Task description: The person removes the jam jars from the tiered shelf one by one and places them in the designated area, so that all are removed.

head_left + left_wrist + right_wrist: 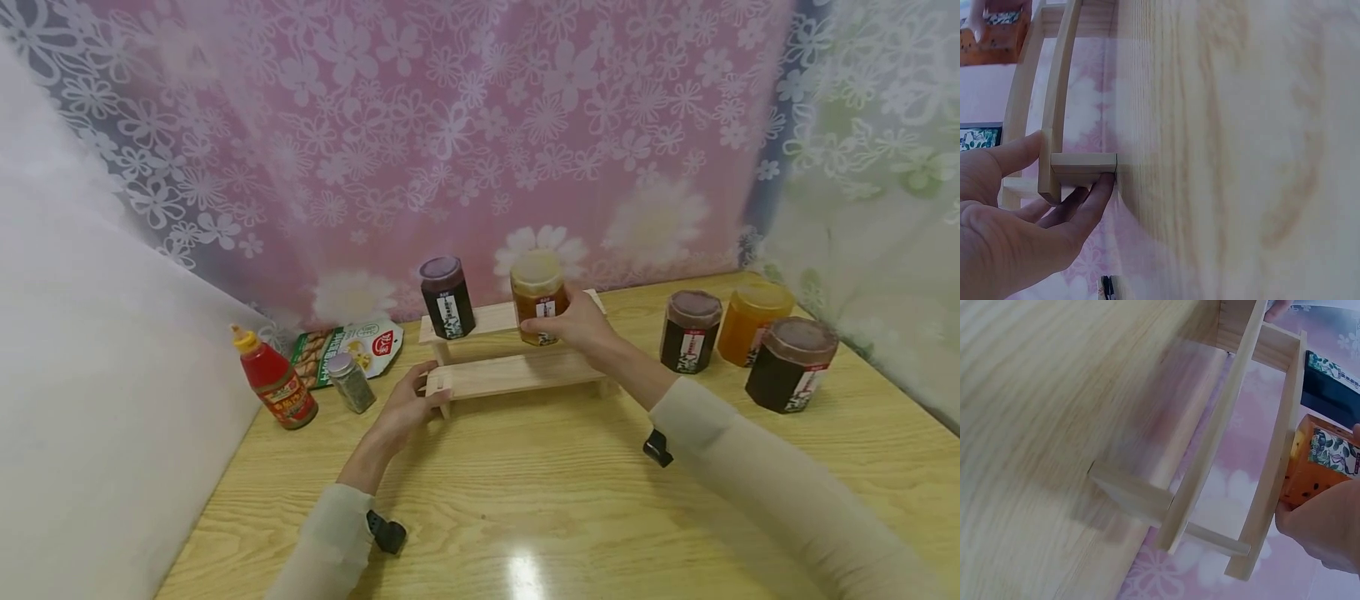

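A two-step wooden rack (517,375) stands on the table near the curtain. My left hand (407,406) grips the left end of its lower step; in the left wrist view the thumb lies on the board and the fingers curl round the end support (1085,160). My right hand (579,327) holds an amber jar with a yellow lid (537,287) upright at the upper step, thumb in front. In the right wrist view the jar's base (1291,465) meets the upper board (1272,469). Left of it, a dark jar with a purple lid (446,300) stands on the upper step.
Two dark jars (690,332) (787,371) and an orange jar (750,321) stand on the table (480,500) at right. At left are a red sauce bottle (277,383), a small spice jar (350,385) and a green-and-white food packet (367,343). A floral curtain (450,150) hangs behind.
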`<state>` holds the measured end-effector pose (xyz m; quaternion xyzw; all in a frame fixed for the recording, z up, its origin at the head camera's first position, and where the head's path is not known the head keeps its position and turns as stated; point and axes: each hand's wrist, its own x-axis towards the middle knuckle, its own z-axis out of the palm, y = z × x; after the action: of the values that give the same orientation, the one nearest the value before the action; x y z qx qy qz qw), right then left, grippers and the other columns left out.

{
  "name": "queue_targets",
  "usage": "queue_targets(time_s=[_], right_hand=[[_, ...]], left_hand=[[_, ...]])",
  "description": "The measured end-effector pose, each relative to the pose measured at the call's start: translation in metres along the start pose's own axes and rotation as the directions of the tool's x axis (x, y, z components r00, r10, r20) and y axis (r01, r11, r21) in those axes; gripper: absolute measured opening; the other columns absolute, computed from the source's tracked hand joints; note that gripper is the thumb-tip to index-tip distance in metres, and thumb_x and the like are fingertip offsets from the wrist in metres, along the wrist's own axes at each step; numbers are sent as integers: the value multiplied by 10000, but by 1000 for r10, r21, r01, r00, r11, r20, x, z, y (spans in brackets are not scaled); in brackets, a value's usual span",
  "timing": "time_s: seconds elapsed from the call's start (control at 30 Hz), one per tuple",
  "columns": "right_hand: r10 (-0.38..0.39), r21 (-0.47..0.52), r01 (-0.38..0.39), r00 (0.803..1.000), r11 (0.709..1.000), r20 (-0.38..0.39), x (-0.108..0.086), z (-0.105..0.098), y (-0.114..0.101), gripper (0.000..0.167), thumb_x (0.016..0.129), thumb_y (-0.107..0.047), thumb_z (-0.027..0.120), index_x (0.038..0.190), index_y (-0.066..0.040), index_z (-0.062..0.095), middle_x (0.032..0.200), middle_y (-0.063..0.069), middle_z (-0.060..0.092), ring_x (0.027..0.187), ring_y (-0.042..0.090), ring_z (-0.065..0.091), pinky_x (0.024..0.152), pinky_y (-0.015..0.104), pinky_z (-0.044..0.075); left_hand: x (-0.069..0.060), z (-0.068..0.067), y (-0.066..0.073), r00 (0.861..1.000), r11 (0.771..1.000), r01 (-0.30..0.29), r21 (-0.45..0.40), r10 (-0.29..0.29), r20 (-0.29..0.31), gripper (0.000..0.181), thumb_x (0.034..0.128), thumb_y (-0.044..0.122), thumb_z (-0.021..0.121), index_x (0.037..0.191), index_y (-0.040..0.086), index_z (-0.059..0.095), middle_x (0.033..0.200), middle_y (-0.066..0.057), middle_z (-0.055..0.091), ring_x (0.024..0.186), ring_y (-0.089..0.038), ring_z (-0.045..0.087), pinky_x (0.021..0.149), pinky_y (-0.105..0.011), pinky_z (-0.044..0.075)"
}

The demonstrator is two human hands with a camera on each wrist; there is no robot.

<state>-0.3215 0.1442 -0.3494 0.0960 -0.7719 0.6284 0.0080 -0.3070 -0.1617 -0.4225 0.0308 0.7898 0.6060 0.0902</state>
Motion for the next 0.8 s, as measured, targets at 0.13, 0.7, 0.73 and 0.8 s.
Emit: queue_targets(time_s=[0.13, 0.7, 0.73, 0.8], right_hand=[[25, -11, -25, 1000, 1000, 7, -8, -7, 1, 827, 891, -153, 836, 1578, -92, 381, 1496, 167, 511, 1375, 374, 488, 1134, 576, 399], [78, -18, -78, 997, 997, 1, -52, -55, 2, 861, 917, -123, 809, 1609, -37, 304, 1532, 245, 436, 1421, 428, 415, 1163, 619, 345], [82, -30, -82, 997, 996, -6, -55, -60, 3, 882, 918, -133, 810, 1620, -43, 285, 1541, 248, 421, 1435, 436, 392, 1164, 634, 331], [91, -60, -91, 996, 994, -17, -60, -71, 3, 934, 919, -164, 816, 1640, -43, 234, 1564, 267, 382, 1460, 458, 342, 1160, 670, 304]], left_hand=[[1, -2, -1, 1000, 1000, 15, -7, -15, 1, 674, 998, 72, 698, 1589, 90, 376, 1515, -249, 474, 1291, -373, 547, 1000, -484, 532], [3, -2, -2, 1000, 1000, -2, -18, 2, 17, 680, 994, 60, 694, 1589, 62, 365, 1502, -263, 466, 1281, -383, 550, 993, -486, 540], [4, -2, -2, 1000, 1000, -2, -12, 2, 15, 679, 996, 67, 695, 1589, 65, 366, 1505, -260, 465, 1286, -382, 548, 998, -490, 537], [4, -2, -1, 1000, 1000, 1, -15, -1, 12, 678, 996, 67, 696, 1589, 73, 367, 1513, -253, 460, 1295, -383, 544, 1014, -501, 528]])
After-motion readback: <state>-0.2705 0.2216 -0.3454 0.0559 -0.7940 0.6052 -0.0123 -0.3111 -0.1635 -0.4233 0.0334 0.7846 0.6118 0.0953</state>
